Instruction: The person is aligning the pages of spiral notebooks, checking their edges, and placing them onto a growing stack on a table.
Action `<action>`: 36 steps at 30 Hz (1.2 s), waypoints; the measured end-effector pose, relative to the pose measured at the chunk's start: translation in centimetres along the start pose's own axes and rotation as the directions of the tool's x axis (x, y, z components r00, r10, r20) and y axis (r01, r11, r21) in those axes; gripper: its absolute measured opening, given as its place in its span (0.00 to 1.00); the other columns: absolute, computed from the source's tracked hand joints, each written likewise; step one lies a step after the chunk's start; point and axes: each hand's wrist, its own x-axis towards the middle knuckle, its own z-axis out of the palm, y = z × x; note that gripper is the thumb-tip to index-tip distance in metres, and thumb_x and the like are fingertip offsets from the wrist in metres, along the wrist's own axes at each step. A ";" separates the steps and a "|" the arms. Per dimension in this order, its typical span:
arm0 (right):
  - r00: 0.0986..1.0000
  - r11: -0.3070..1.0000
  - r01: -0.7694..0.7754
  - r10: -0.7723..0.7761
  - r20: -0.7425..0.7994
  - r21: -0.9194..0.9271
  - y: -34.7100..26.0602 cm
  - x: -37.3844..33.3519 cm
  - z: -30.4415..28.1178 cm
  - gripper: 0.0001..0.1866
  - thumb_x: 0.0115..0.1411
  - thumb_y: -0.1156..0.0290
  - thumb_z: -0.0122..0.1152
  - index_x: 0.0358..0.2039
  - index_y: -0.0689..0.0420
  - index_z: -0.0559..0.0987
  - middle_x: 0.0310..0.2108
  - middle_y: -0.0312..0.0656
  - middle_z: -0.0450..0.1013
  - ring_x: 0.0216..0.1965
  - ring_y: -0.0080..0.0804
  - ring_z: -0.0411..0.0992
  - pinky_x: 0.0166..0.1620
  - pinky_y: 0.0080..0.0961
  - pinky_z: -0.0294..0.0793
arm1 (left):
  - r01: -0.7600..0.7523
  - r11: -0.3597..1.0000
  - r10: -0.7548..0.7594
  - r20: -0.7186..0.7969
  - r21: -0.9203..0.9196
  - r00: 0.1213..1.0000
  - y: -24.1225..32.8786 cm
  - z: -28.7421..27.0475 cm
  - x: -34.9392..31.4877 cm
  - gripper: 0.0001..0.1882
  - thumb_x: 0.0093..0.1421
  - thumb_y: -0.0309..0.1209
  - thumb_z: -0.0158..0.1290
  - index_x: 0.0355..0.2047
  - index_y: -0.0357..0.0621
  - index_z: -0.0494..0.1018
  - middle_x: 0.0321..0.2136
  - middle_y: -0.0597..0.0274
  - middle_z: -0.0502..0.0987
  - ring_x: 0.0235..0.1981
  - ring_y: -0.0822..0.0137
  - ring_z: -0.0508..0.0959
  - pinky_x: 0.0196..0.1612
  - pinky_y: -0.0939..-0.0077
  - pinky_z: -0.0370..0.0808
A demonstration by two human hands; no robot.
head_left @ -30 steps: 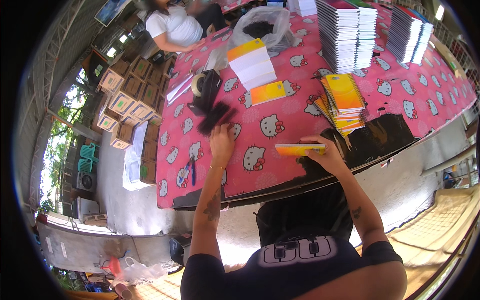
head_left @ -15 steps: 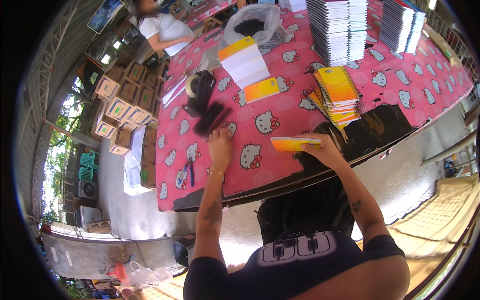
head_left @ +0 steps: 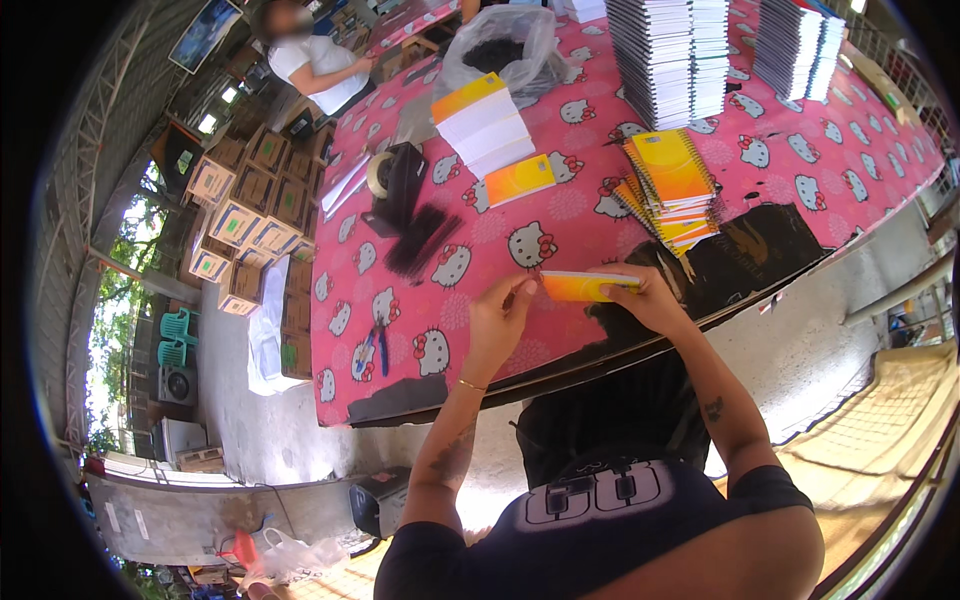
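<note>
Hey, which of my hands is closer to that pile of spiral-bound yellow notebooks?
Right. Your right hand is just on the near side of the yellow notebooks; your left hand is farther off, to their near left.

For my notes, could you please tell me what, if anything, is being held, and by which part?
The right grip holds a yellow booklet by its right end; whether the left grip holds anything is unclear.

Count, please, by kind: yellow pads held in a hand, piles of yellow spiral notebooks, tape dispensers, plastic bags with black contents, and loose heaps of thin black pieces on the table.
Yellow pad, in the right hand: 1
Pile of yellow spiral notebooks: 1
Tape dispenser: 1
Plastic bag with black contents: 1
Loose heap of thin black pieces: 1
Total: 5
</note>
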 end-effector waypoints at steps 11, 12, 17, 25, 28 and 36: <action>1.000 1.000 -0.016 0.015 -0.003 -0.020 0.2 0.0 0.0 0.15 0.65 0.81 0.59 0.52 0.65 0.80 0.44 0.40 0.81 0.44 0.21 0.76 0.51 0.21 0.76 | 0.075 0.993 -0.087 0.129 0.094 0.988 -0.3 -1.1 1.8 0.13 0.68 0.35 0.56 0.33 0.35 0.79 0.13 0.64 0.73 0.13 0.74 0.71 0.19 0.74 0.67; 1.000 1.000 -0.018 0.018 0.003 -0.025 0.2 -0.1 -0.2 0.15 0.65 0.81 0.59 0.52 0.65 0.80 0.44 0.40 0.81 0.44 0.21 0.76 0.51 0.21 0.76 | 0.112 0.989 -0.125 0.148 0.092 0.981 -0.1 -1.1 1.9 0.13 0.68 0.35 0.56 0.34 0.35 0.79 0.16 0.64 0.74 0.16 0.75 0.71 0.22 0.76 0.68; 0.999 0.999 -0.027 0.028 0.016 -0.027 0.0 -0.2 -0.3 0.15 0.65 0.81 0.59 0.52 0.64 0.80 0.44 0.39 0.81 0.45 0.21 0.76 0.51 0.21 0.76 | -0.193 0.981 0.184 0.217 0.023 0.959 0.2 -1.2 2.6 0.12 0.68 0.35 0.56 0.42 0.37 0.78 0.30 0.59 0.79 0.29 0.73 0.77 0.34 0.78 0.74; 1.000 1.000 -0.016 0.016 0.008 -0.014 0.2 -0.6 -0.2 0.15 0.64 0.81 0.59 0.51 0.64 0.81 0.43 0.40 0.81 0.44 0.21 0.76 0.50 0.23 0.76 | -0.361 0.924 0.294 0.367 0.128 0.882 1.4 -1.3 3.7 0.11 0.64 0.28 0.58 0.46 0.40 0.75 0.37 0.54 0.75 0.35 0.60 0.79 0.39 0.71 0.76; 1.000 0.998 0.003 -0.003 -0.006 -0.060 -0.4 -1.0 0.2 0.15 0.64 0.80 0.60 0.51 0.63 0.81 0.43 0.41 0.81 0.44 0.21 0.76 0.50 0.23 0.76 | -0.322 0.934 0.227 0.438 0.155 0.870 1.3 -1.3 4.1 0.13 0.65 0.30 0.57 0.49 0.41 0.75 0.39 0.54 0.75 0.39 0.54 0.78 0.44 0.62 0.75; 0.985 0.998 -0.005 0.015 -0.170 0.060 -1.5 -1.4 1.2 0.14 0.66 0.77 0.60 0.51 0.63 0.80 0.42 0.39 0.80 0.43 0.21 0.75 0.49 0.22 0.75 | -0.380 0.643 0.296 0.242 0.665 0.924 2.8 3.8 -2.8 0.41 0.64 0.51 0.51 0.67 0.31 0.58 0.68 0.41 0.59 0.71 0.42 0.55 0.69 0.33 0.44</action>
